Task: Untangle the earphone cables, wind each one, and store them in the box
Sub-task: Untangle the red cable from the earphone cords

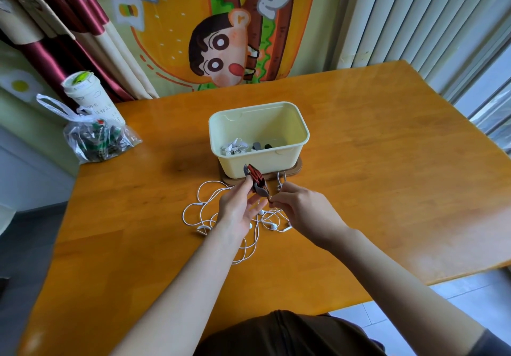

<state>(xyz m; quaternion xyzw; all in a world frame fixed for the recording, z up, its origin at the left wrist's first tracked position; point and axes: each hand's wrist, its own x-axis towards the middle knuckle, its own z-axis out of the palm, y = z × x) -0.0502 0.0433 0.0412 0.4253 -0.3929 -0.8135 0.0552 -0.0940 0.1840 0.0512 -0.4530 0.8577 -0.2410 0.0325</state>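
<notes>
On the table (pixel 387 178) the box (pixel 260 163) stands open a little past centre toward 12 o'clock, on a brown board (pixel 298 168) whose edge shows at its 4 and 6 o'clock sides. Inside, against the near wall, lie a wound white earphone (pixel 233 146) at the 8 o'clock corner and two dark pieces (pixel 261 146) just beside it toward 3 o'clock; what these are is too small to tell. At 6 o'clock from the box, just in front of its wall, the left hand (pixel 237 207) holds up a wound red cable (pixel 255 178), a tight red-and-black bundle with grey ends, pinched between the thumb and the first fingers, the other fingers lying straighter below it. At 3 o'clock from that hand, close by, the right hand (pixel 300 207) has its fingers curled, and thumb and forefinger nip the lower end of the red cable. Under both hands, at 6 o'clock from the box, the white cables (pixel 199 206) lie loose on the wood in overlapping loops, their buds and plugs spread among them, one strand running toward 6 o'clock beneath the left forearm. At 9 o'clock from the box, well apart at the table's edge, sits a knotted clear bag (pixel 96 141), and at its 12 o'clock, touching it, a lidded white cup (pixel 88 94).
</notes>
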